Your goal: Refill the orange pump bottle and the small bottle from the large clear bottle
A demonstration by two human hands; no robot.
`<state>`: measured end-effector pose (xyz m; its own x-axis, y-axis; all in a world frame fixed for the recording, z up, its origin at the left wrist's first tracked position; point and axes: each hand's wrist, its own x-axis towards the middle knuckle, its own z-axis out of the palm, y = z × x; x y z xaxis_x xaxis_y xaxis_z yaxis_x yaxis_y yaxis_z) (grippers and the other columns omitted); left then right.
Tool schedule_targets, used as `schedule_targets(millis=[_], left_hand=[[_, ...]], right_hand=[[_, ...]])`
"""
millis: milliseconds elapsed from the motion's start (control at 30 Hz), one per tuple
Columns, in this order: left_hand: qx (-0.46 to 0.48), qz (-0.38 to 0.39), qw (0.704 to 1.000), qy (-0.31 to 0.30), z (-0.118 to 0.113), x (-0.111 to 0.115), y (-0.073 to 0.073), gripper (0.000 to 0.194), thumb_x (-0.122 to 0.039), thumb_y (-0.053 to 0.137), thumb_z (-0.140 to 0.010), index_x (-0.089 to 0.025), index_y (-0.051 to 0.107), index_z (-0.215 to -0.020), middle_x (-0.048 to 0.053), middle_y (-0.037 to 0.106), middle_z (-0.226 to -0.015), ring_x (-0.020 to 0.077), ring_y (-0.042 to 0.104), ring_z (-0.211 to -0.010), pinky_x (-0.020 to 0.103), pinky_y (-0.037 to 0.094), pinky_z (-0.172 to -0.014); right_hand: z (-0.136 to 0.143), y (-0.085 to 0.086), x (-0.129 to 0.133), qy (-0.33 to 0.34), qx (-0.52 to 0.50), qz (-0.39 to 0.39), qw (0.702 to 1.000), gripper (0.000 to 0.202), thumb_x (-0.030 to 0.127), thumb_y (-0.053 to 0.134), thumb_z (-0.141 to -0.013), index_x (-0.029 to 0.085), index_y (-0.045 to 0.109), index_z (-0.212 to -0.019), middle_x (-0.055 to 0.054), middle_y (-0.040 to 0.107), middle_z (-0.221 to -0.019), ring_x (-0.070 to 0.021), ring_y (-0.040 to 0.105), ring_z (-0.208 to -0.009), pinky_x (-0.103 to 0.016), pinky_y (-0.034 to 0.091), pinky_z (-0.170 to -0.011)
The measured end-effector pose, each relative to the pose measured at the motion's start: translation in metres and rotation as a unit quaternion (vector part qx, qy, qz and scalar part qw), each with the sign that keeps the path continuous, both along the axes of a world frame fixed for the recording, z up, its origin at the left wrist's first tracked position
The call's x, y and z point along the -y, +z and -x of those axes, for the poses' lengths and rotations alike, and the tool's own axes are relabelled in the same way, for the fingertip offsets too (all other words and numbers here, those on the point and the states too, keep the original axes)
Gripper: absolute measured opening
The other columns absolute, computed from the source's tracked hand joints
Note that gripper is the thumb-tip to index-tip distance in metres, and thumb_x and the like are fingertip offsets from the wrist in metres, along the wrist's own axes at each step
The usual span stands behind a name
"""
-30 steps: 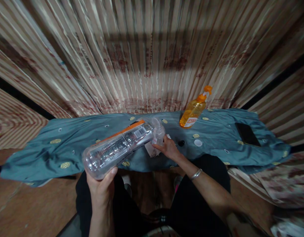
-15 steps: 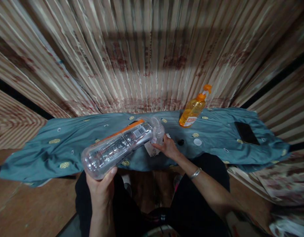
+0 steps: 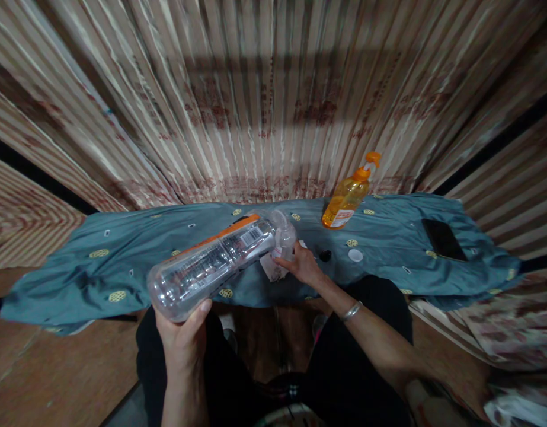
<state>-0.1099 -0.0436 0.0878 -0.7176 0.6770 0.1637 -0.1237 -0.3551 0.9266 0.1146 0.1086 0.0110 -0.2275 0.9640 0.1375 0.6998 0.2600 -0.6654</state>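
Observation:
My left hand (image 3: 184, 335) is closed round the base of a large clear plastic bottle (image 3: 211, 261) with a silver and orange label. The bottle lies tilted over the cloth, its narrower end toward the right. There it meets a small clear plastic container (image 3: 285, 237), which the fingers of my right hand (image 3: 305, 267) grip from the right. Both being see-through, I cannot tell exactly how the two join. Below them lies a white piece of paper or packet (image 3: 271, 270), partly covered. A small black cap-like piece (image 3: 325, 255) and a white disc (image 3: 355, 255) rest to the right of my right hand.
An orange pump bottle (image 3: 344, 207) with yellow liquid stands toward the back. A dark phone (image 3: 444, 239) lies at the right of the bench's blue-green cloth (image 3: 389, 237). Striped curtains (image 3: 273, 101) hang behind, and my knees are against the near edge.

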Motion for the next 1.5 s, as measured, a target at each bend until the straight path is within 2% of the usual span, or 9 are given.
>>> schedule_targets(millis=[67,267,533,767,1033,1300,1500], left_hand=[[0.000,-0.001,1.000,0.000,0.0000,-0.0004,0.0001,0.091,-0.034,0.102,-0.047,-0.023,0.066,-0.131,0.008,0.070,-0.122,0.0262,0.069,-0.111,0.047,0.053,-0.110],[-0.001,0.004,1.000,-0.007,-0.0013,-0.0010,0.0033,0.090,-0.032,0.101,-0.050,-0.024,0.065,-0.133,0.010,0.069,-0.125,0.0277,0.068,-0.113,0.054,0.049,-0.114],[-0.005,-0.005,1.000,-0.012,-0.0022,-0.0014,0.0044,0.091,-0.032,0.100,-0.051,-0.027,0.064,-0.134,0.009,0.069,-0.129,0.0277,0.069,-0.113,0.051,0.052,-0.112],[-0.006,0.009,1.000,-0.005,-0.0028,-0.0013,0.0046,0.095,-0.034,0.100,-0.049,-0.024,0.063,-0.136,0.010,0.068,-0.129,0.0287,0.068,-0.115,0.055,0.048,-0.115],[-0.020,0.006,1.000,-0.008,-0.0029,-0.0009,0.0042,0.086,-0.034,0.100,-0.053,-0.023,0.066,-0.131,0.009,0.070,-0.119,0.0286,0.069,-0.111,0.055,0.050,-0.112],[-0.015,0.000,1.000,-0.005,-0.0034,-0.0007,0.0024,0.085,-0.034,0.100,-0.052,-0.025,0.066,-0.129,0.009,0.070,-0.119,0.0283,0.069,-0.111,0.054,0.049,-0.113],[-0.006,0.006,1.000,-0.001,-0.0027,-0.0016,0.0022,0.087,-0.033,0.101,-0.050,-0.022,0.066,-0.129,0.010,0.070,-0.117,0.0274,0.069,-0.109,0.051,0.051,-0.109]], right_hand=[[-0.0001,0.0005,0.0000,-0.002,0.003,0.001,1.000,0.052,0.034,0.086,-0.083,0.018,0.061,-0.126,-0.013,0.080,-0.113,-0.0317,0.080,-0.103,-0.037,0.061,-0.085],[0.0007,0.0044,0.0007,-0.001,0.013,0.020,1.000,0.054,0.036,0.085,-0.085,0.017,0.060,-0.128,-0.015,0.080,-0.115,-0.0334,0.080,-0.106,-0.039,0.061,-0.088],[0.0020,0.0024,0.0004,-0.010,0.022,0.018,1.000,0.052,0.036,0.086,-0.084,0.017,0.060,-0.125,-0.015,0.080,-0.112,-0.0328,0.080,-0.104,-0.037,0.061,-0.086],[-0.0002,0.0024,0.0003,-0.002,0.015,0.017,1.000,0.050,0.037,0.085,-0.085,0.018,0.061,-0.124,-0.013,0.080,-0.113,-0.0315,0.079,-0.104,-0.036,0.060,-0.084],[-0.0008,0.0010,0.0009,0.003,0.001,0.009,1.000,0.051,0.036,0.084,-0.085,0.018,0.060,-0.126,-0.014,0.080,-0.115,-0.0314,0.079,-0.105,-0.037,0.060,-0.085],[0.0001,0.0020,0.0005,-0.003,0.001,0.012,1.000,0.053,0.035,0.086,-0.084,0.017,0.060,-0.127,-0.014,0.080,-0.114,-0.0316,0.079,-0.106,-0.037,0.060,-0.086],[0.0001,0.0006,0.0006,-0.006,0.014,0.009,1.000,0.052,0.033,0.086,-0.084,0.017,0.060,-0.127,-0.015,0.080,-0.114,-0.0317,0.079,-0.106,-0.035,0.060,-0.086]])
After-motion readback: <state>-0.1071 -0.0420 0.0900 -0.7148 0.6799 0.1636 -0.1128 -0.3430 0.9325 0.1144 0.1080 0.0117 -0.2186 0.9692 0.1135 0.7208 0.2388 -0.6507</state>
